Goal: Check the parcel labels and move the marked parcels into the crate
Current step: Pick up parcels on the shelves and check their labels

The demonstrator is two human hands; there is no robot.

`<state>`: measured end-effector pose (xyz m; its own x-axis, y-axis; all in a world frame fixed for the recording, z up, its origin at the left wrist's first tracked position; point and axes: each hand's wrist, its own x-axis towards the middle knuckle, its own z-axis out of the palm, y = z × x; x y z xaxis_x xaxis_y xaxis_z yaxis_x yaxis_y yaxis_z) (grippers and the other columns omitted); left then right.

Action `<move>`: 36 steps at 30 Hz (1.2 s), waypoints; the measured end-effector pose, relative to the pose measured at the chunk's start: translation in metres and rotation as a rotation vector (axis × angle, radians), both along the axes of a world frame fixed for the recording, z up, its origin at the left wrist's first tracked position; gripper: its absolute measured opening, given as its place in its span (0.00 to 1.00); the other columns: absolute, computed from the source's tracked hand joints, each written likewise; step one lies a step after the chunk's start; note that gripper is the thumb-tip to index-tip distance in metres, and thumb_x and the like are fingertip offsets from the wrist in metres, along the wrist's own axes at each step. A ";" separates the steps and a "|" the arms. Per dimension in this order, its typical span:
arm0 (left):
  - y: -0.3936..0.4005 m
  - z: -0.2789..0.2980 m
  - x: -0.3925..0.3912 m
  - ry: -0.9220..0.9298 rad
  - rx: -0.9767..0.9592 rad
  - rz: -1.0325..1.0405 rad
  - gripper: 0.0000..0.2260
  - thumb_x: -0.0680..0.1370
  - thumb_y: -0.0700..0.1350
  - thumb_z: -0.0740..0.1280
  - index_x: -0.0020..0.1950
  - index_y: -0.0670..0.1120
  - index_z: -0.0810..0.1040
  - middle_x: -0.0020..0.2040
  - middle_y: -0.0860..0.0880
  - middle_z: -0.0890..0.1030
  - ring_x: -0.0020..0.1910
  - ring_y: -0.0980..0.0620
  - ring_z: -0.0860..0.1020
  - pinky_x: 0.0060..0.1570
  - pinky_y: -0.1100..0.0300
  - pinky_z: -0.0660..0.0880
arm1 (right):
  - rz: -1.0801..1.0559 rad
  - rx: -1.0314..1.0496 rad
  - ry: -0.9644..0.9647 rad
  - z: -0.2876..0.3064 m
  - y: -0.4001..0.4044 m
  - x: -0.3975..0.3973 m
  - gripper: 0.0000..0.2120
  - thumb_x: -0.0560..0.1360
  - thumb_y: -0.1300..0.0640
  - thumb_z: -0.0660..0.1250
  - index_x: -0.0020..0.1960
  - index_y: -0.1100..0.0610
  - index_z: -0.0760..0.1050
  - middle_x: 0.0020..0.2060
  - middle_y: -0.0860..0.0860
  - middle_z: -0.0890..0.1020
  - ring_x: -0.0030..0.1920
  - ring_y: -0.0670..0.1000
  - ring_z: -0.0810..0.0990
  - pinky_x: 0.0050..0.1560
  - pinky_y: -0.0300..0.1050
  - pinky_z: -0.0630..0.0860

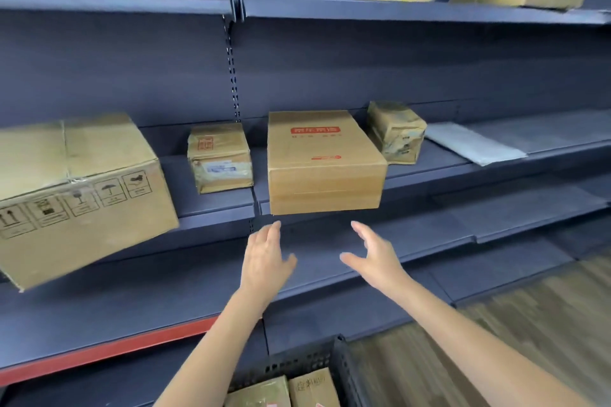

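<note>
The flat brown cardboard parcel with red printing (325, 160) rests on the dark blue metal shelf (463, 165), overhanging its front lip, directly above and beyond both hands. Its long axis runs front to back, short end face toward the person. The left hand (264, 258) and right hand (375, 256) are spread wide, palms facing, holding nothing, equally near, just short of contact. The black perforated plastic crate (344, 370) sits below the forearms.
</note>
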<state>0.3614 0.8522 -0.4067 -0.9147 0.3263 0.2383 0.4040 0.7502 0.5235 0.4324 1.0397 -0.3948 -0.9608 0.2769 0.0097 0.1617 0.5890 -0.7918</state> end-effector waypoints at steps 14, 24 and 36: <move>0.019 0.131 -0.022 0.256 0.025 -0.095 0.29 0.75 0.44 0.65 0.74 0.44 0.57 0.72 0.46 0.65 0.71 0.46 0.60 0.68 0.55 0.59 | -0.060 0.167 0.389 0.136 0.026 -0.011 0.29 0.73 0.57 0.69 0.72 0.56 0.62 0.70 0.50 0.68 0.71 0.49 0.65 0.70 0.44 0.63; 0.101 0.248 -0.035 0.542 0.184 -0.137 0.25 0.75 0.43 0.66 0.71 0.44 0.64 0.66 0.48 0.72 0.67 0.49 0.66 0.60 0.62 0.60 | -0.041 0.163 0.671 0.231 0.117 -0.025 0.28 0.74 0.57 0.68 0.71 0.55 0.64 0.69 0.49 0.69 0.69 0.49 0.68 0.62 0.34 0.63; 0.231 0.360 -0.092 0.533 0.333 0.002 0.22 0.75 0.42 0.66 0.68 0.43 0.67 0.65 0.44 0.74 0.64 0.47 0.71 0.60 0.60 0.65 | 0.013 0.139 0.831 0.322 0.273 -0.062 0.26 0.73 0.59 0.68 0.69 0.56 0.66 0.68 0.50 0.71 0.68 0.49 0.69 0.66 0.40 0.66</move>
<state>0.2694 1.0831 -0.0466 -0.6427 0.1546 0.7504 0.6727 0.5825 0.4562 0.3707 1.3124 -0.0727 -0.6292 0.2101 0.7483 -0.4491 0.6875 -0.5706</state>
